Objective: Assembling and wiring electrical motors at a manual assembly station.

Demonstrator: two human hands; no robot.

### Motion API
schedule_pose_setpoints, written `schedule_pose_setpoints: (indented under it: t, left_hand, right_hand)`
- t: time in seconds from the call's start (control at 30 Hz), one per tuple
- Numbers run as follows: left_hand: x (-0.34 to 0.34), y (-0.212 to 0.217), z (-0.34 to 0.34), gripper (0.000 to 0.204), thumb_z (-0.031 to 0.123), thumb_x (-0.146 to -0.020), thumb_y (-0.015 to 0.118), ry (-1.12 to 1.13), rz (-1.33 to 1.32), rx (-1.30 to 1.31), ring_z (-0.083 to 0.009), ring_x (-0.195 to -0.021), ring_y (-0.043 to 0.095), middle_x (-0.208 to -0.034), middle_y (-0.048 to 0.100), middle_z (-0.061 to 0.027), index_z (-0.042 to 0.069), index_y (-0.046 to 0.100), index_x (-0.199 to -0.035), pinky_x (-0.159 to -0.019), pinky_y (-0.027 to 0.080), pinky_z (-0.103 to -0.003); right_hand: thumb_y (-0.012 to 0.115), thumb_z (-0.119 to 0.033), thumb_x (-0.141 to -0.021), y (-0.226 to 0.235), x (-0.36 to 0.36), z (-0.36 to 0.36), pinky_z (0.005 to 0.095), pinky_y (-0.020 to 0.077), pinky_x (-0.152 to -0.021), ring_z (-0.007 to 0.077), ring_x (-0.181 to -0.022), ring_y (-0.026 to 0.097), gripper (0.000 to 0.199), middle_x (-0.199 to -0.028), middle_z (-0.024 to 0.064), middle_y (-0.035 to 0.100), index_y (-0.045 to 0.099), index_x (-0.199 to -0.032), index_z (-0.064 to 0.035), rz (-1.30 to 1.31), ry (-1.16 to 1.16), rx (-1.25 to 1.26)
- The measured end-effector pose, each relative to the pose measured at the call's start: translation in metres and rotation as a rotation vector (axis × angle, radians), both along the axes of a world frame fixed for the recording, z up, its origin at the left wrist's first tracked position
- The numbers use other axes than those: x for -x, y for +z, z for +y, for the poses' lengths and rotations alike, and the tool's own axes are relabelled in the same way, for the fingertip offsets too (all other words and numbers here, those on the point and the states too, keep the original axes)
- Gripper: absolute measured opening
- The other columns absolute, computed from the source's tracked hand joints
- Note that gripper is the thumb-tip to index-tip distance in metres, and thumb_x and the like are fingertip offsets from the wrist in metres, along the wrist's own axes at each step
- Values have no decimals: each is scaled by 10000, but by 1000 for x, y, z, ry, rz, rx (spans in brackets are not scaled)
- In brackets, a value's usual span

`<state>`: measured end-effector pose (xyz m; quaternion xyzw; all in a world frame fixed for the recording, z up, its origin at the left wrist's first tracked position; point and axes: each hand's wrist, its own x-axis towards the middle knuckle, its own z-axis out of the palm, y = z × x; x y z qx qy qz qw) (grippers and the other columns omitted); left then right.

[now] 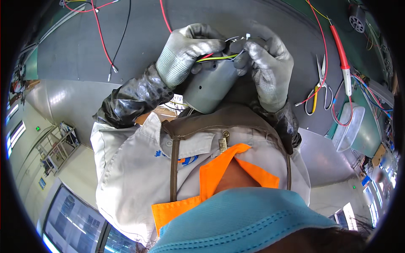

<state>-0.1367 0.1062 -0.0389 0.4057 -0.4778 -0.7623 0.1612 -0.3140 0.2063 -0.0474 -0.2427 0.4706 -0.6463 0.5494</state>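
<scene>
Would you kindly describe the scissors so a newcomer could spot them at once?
On the dark table, look right of the person's right hand. Between it and a red-handled tool lie the scissors, crossed by a red wire. Unlike that tool, they have looped handles.

Grey gloves (272, 71), black sleeves (133, 99), perhaps plastic
</scene>
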Motion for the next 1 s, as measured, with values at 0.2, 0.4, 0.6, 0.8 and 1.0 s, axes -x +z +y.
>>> schedule_pose_setpoints:
  t: [0.2,0.4,0.6,0.8,1.0]
  left_hand:
    - [3,1,2,287,210,-921,722,7,-50,76,-41,-603,617,-795,687,-46,-35,643,-1048,-456,398,-155]
    - [11,-5,5,206,128,-918,722,-5,-8,107,-43,-656,629,-820,692,-28,-21,666,-1049,-561,486,-179]
    - [23,-14,7,192,128,-924,721,-13,55,221,-64,-729,653,-845,702,-42,-27,673,-1027,-647,530,-204]
    - [22,-1,4,211,148,-917,724,-14,19,125,-72,-713,651,-841,709,-55,-29,673,-1018,-631,521,-197]
    - [21,-3,2,238,177,-914,726,-38,13,146,-73,-714,646,-834,709,-62,-30,670,-1016,-626,509,-196]
  right_hand:
    - [612,-33,-918,3,0,-2,255,520,-545,141,-620,650,478,-895,169,723,514,-1380,37,68,20,-34]
    - [631,-50,-913,11,11,-6,228,482,-480,106,-602,639,451,-830,121,704,556,-1350,31,135,159,-166]
    - [629,-71,-920,11,26,-2,227,480,-474,100,-572,629,411,-774,93,681,588,-1316,31,115,270,-207]
    - [644,-101,-928,-17,11,20,250,509,-530,129,-621,644,513,-878,159,720,496,-1401,31,16,-12,69]
    - [632,-109,-945,-16,6,19,247,503,-531,119,-634,635,532,-882,158,721,465,-1428,39,21,-87,87]
